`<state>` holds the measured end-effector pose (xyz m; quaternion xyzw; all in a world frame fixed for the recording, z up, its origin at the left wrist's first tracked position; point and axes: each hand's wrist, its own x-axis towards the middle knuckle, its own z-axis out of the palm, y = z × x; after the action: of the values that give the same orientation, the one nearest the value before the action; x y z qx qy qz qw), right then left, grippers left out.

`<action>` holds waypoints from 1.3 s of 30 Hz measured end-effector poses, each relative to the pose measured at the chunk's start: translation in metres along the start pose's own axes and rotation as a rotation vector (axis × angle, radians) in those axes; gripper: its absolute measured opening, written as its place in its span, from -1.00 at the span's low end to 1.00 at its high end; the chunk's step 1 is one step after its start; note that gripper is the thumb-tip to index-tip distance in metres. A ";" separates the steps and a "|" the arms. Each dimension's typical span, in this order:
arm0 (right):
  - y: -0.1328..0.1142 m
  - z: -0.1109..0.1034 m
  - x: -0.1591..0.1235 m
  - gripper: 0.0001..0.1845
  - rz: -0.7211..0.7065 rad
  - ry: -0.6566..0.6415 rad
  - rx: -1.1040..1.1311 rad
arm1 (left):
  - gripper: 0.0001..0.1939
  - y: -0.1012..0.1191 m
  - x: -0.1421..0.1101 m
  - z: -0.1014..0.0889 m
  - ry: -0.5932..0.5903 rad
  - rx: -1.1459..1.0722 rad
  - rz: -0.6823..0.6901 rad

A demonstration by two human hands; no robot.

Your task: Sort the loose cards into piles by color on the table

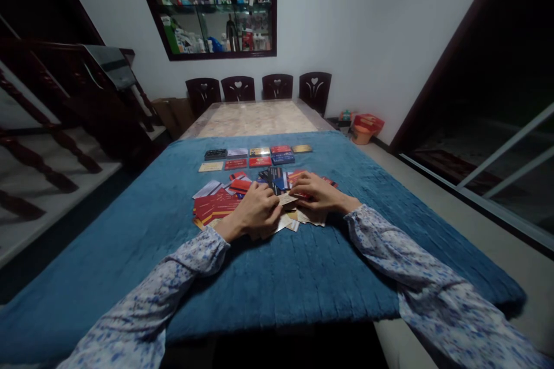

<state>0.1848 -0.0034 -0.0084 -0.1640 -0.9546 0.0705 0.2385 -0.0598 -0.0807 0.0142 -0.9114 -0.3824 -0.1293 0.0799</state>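
The card heap (pixel 276 179) lies loosely spread on a blue cloth (pixel 130 225) over the bench (pixel 259 119); above the heap's near side, the left hand (pixel 258 207) has its grip curled around one end of a pale card (pixel 287 199); the right hand (pixel 315 193), over the heap's right part, has fingers at that card's other end, though whether its grip pinches it I cannot tell; maroon cards (pixel 214 206) fan across the heap's left; just beyond the heap sit two rows of sorted cards (pixel 259 161).
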 end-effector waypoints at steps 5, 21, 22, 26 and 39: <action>0.009 0.006 -0.001 -0.82 -0.053 0.114 0.025 | -0.73 -0.010 0.000 0.000 0.099 -0.068 0.028; 0.007 0.014 -0.002 -0.80 0.209 0.202 0.045 | -0.72 -0.036 0.002 0.009 0.211 -0.274 -0.066; 0.007 0.015 -0.002 -0.80 0.215 0.200 0.045 | -0.72 -0.036 0.002 0.010 0.210 -0.276 -0.066; 0.006 0.017 -0.002 -0.77 0.241 0.205 0.056 | -0.74 -0.036 0.002 0.011 0.207 -0.273 -0.082; 0.000 0.011 0.002 -0.89 0.272 0.229 0.085 | -0.78 -0.038 -0.001 0.017 0.294 -0.291 -0.196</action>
<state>0.1776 -0.0035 -0.0170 -0.2885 -0.8863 0.1231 0.3407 -0.0841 -0.0507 -0.0007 -0.8432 -0.4305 -0.3218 -0.0106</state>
